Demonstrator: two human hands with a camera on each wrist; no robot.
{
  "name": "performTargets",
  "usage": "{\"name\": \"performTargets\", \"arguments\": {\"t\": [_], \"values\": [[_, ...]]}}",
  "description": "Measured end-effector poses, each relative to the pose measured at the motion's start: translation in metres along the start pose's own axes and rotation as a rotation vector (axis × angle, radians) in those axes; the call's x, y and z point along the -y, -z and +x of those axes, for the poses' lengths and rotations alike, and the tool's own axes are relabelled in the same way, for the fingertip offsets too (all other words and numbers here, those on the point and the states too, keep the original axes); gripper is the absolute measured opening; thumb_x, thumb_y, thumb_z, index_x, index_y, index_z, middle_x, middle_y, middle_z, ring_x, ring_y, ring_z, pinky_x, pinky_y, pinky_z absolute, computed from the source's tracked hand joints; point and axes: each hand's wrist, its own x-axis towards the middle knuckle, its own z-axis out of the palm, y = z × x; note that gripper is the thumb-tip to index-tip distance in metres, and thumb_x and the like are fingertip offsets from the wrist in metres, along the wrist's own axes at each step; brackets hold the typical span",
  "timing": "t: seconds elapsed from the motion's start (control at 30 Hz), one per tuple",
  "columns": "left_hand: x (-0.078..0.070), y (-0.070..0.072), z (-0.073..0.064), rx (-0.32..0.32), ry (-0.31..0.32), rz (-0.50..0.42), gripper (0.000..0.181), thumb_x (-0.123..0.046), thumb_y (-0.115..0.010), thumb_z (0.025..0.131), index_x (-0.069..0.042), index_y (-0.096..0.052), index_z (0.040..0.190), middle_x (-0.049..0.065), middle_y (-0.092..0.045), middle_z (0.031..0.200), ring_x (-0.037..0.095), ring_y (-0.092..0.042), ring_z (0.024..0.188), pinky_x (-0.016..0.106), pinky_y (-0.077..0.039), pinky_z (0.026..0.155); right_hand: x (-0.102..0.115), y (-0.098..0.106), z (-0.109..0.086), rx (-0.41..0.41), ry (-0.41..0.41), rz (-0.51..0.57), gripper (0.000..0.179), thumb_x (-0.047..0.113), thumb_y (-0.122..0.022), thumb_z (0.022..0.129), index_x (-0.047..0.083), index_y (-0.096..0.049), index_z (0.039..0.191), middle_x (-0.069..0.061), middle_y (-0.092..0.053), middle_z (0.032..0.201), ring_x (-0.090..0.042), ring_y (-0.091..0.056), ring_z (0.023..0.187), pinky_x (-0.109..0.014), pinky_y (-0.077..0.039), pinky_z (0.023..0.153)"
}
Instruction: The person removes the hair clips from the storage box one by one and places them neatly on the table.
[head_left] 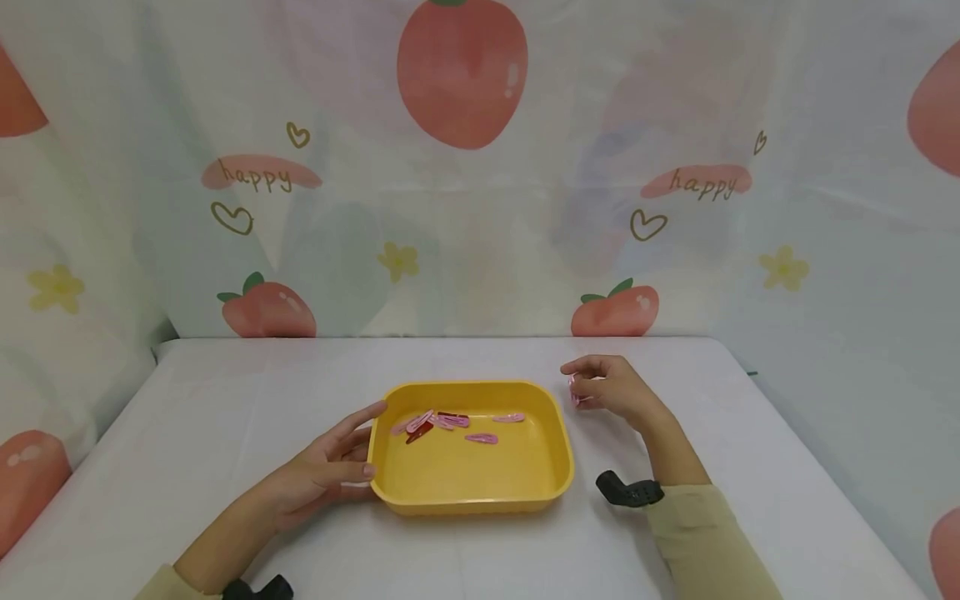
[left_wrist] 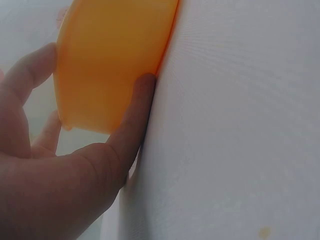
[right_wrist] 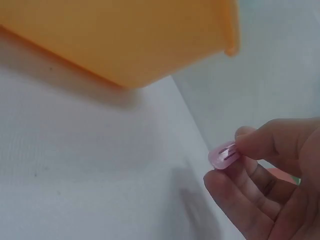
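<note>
A yellow tray (head_left: 472,492) stands on the white table, with several pink and red snap hair clips (head_left: 452,422) lying inside, most of them clustered toward the left. At the tray's left end my left hand (head_left: 322,471) touches the rim and side with spread, mostly straight fingers; the left wrist view shows fingertips against the orange-looking wall. Off the tray's right end, above the table, my right hand (head_left: 611,387) pinches a pink hair clip (right_wrist: 224,156) between thumb and fingers.
White cloth covers the table (head_left: 262,375). Behind it hangs a printed curtain (head_left: 480,217) with fruit and hearts, and similar cloth closes both sides. A black wrist strap mount (head_left: 630,490) sits on the right forearm.
</note>
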Motion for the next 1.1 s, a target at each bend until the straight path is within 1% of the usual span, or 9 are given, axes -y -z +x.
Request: {"name": "performTargets", "arguments": {"t": [0.2, 0.4, 0.5, 0.6, 0.73, 0.83, 0.93, 1.0, 1.1], "values": [[-0.002, -0.001, -0.002, -0.001, -0.004, 0.005, 0.082, -0.009, -0.068, 0.093, -0.030, -0.024, 0.159, 0.021, -0.016, 0.162, 0.032, -0.048, 0.132, 0.049, -0.053, 0.098, -0.004, -0.006, 0.004, -0.001, -0.054, -0.136, 0.032, 0.006, -0.064, 0.088, 0.003, -0.068, 0.119, -0.011, -0.062, 0.096, -0.019, -0.061, 0.077, -0.025, -0.056, 0.072], [-0.003, -0.002, -0.002, -0.012, -0.002, 0.012, 0.081, -0.010, -0.068, 0.093, -0.030, -0.025, 0.158, 0.021, -0.017, 0.162, 0.032, -0.048, 0.132, 0.049, -0.053, 0.098, -0.004, -0.013, 0.004, 0.009, -0.066, -0.171, 0.028, 0.003, -0.062, 0.088, 0.001, -0.069, 0.116, -0.012, -0.062, 0.090, -0.021, -0.061, 0.073, -0.026, -0.056, 0.069], [-0.003, -0.001, -0.001, -0.016, -0.002, 0.015, 0.081, -0.010, -0.068, 0.093, -0.031, -0.026, 0.158, 0.020, -0.018, 0.162, 0.032, -0.048, 0.132, 0.049, -0.053, 0.098, -0.004, -0.014, 0.005, 0.003, -0.069, -0.215, 0.027, 0.004, -0.062, 0.089, 0.002, -0.068, 0.116, -0.011, -0.064, 0.088, -0.019, -0.060, 0.071, -0.025, -0.056, 0.067], [-0.001, 0.000, 0.000, -0.013, -0.002, 0.013, 0.080, -0.010, -0.068, 0.093, -0.032, -0.026, 0.158, 0.020, -0.018, 0.162, 0.032, -0.048, 0.132, 0.049, -0.053, 0.098, -0.004, -0.014, 0.006, -0.012, -0.085, -0.262, 0.026, 0.005, -0.063, 0.090, 0.004, -0.068, 0.116, -0.009, -0.065, 0.089, -0.018, -0.061, 0.071, -0.025, -0.055, 0.067], [0.000, 0.001, 0.001, -0.007, -0.005, 0.013, 0.080, -0.011, -0.067, 0.093, -0.032, -0.025, 0.158, 0.020, -0.018, 0.162, 0.032, -0.047, 0.133, 0.050, -0.052, 0.099, -0.002, -0.013, 0.005, -0.009, -0.088, -0.297, 0.027, 0.007, -0.064, 0.090, 0.005, -0.068, 0.117, -0.009, -0.065, 0.092, -0.018, -0.061, 0.072, -0.026, -0.056, 0.069], [0.001, 0.002, 0.002, -0.005, -0.004, 0.017, 0.079, -0.011, -0.068, 0.094, -0.032, -0.026, 0.158, 0.019, -0.018, 0.162, 0.032, -0.047, 0.133, 0.050, -0.052, 0.099, 0.000, -0.011, 0.003, 0.001, -0.074, -0.294, 0.029, 0.007, -0.063, 0.090, 0.005, -0.068, 0.118, -0.010, -0.066, 0.092, -0.019, -0.061, 0.072, -0.027, -0.056, 0.069], [0.001, 0.002, 0.002, -0.003, -0.003, 0.015, 0.079, -0.011, -0.067, 0.094, -0.033, -0.026, 0.157, 0.019, -0.017, 0.162, 0.032, -0.047, 0.133, 0.050, -0.052, 0.099, 0.006, -0.008, 0.000, -0.001, -0.027, -0.279, 0.031, 0.007, -0.061, 0.090, 0.004, -0.067, 0.120, -0.010, -0.066, 0.093, -0.020, -0.062, 0.072, -0.029, -0.057, 0.069], [0.001, 0.002, 0.002, -0.003, -0.001, 0.014, 0.079, -0.011, -0.068, 0.093, -0.033, -0.026, 0.157, 0.019, -0.017, 0.162, 0.032, -0.047, 0.133, 0.050, -0.052, 0.099, 0.011, -0.007, -0.003, 0.001, 0.007, -0.251, 0.032, 0.008, -0.060, 0.091, 0.003, -0.066, 0.122, -0.011, -0.066, 0.095, -0.021, -0.062, 0.074, -0.031, -0.059, 0.071], [0.001, 0.002, 0.002, -0.005, -0.001, 0.014, 0.079, -0.011, -0.068, 0.093, -0.032, -0.026, 0.157, 0.019, -0.018, 0.162, 0.032, -0.048, 0.133, 0.050, -0.052, 0.099, 0.022, -0.008, -0.008, 0.008, 0.053, -0.174, 0.033, 0.011, -0.061, 0.094, 0.001, -0.064, 0.125, -0.016, -0.066, 0.101, -0.024, -0.063, 0.082, -0.033, -0.061, 0.076]]}}
